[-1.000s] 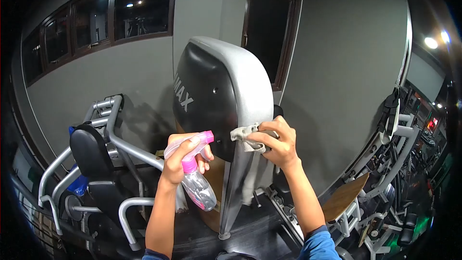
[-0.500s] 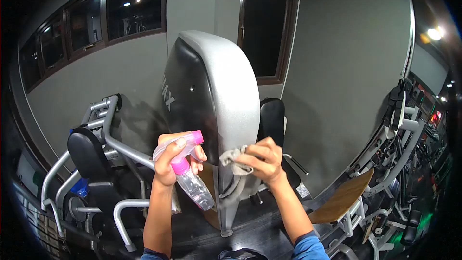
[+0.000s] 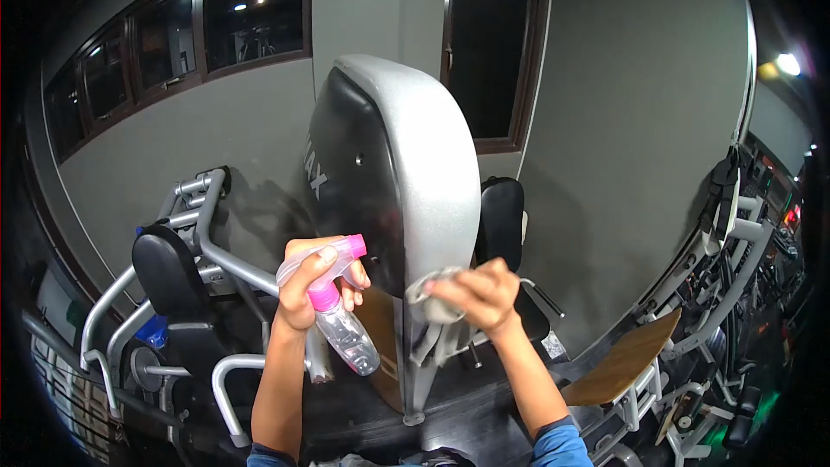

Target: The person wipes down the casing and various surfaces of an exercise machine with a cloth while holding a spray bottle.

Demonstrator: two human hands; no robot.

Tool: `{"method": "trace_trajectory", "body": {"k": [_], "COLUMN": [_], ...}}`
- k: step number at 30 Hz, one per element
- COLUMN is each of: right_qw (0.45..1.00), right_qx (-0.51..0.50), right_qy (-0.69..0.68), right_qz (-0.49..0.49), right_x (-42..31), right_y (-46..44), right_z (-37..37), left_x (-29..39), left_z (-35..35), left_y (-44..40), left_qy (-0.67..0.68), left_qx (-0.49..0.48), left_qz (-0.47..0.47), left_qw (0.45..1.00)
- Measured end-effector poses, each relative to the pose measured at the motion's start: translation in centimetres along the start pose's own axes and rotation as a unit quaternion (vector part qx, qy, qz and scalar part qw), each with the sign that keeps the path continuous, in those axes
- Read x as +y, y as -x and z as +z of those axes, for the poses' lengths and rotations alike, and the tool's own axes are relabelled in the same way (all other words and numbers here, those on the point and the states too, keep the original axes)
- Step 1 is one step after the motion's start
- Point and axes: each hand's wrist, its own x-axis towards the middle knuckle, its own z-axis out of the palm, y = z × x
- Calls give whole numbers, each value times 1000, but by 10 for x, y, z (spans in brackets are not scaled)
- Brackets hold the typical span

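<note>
My left hand (image 3: 303, 287) is wrapped round the neck of a clear spray bottle (image 3: 347, 342) with a pink nozzle, which points right toward the machine's black side panel (image 3: 354, 147). Fingers of my right hand (image 3: 484, 296) are closed on a crumpled grey cloth (image 3: 437, 316), slightly blurred. The cloth lies against the lower part of the silver edge (image 3: 432, 156) of the tall machine cover, and its loose end hangs down.
At the left stands a machine with silver bars and a black backrest (image 3: 169, 272). Behind the cover is a black pad (image 3: 501, 220). A brown board (image 3: 627, 359) and more gym equipment are at the right. Windows (image 3: 255, 9) line the wall.
My right hand and the cloth have moved down along the silver edge. The view has shifted, showing more of that edge and the black pad behind. The bottle stays in my left hand.
</note>
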Motion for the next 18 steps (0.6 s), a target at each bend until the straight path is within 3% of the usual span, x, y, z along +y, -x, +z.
{"method": "trace_trajectory", "body": {"k": [2,5,8,14,16,18], "right_qw": [992,957,847,804,756,767], "right_qx": [47,38,87,-3,-16,-19], "right_qy": [2,-97,-200,-194,-232,-202], "right_qz": [118,273,485,561,612,609], "right_x": [2,-12,-31,-47,-56,-70], "right_y": [-27,-48,-67,-101,-111,-123], "right_z": [-1,-7,-17,-36,-38,-36], "left_x": [0,3,8,18,19,17], "left_z": [-5,-12,-21,-30,-30,-35], "left_y": [-1,-4,-12,-41,-53,-56], "left_qy": [-1,-9,-5,9,26,47], "left_qx": [8,19,13,-33,-29,-47], "left_qz": [2,-5,-6,45,30,36], "left_qw": [1000,1000,1000,998,999,997]}}
